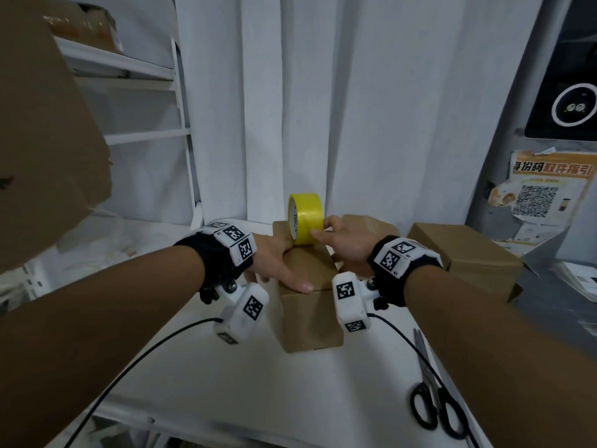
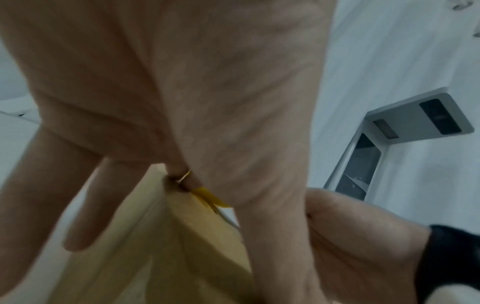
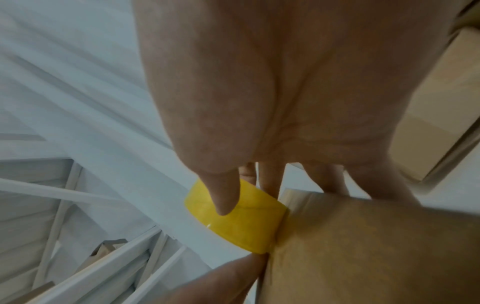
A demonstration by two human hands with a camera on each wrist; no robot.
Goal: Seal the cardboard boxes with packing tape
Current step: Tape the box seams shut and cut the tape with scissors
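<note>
"IN CHINA" is printed in dark letters on the white inner core of the yellow tape roll (image 1: 305,218). On the orange-headed poster (image 1: 546,185) stuck to the grey wall at right, the Chinese heading "身份码取件指引" can be partly read, with a QR code printed beneath it. The small characters on the wrist markers cannot be read.

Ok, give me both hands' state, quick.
Left hand: open, pressing flat on the cardboard box.
Right hand: gripping the yellow tape roll.
</note>
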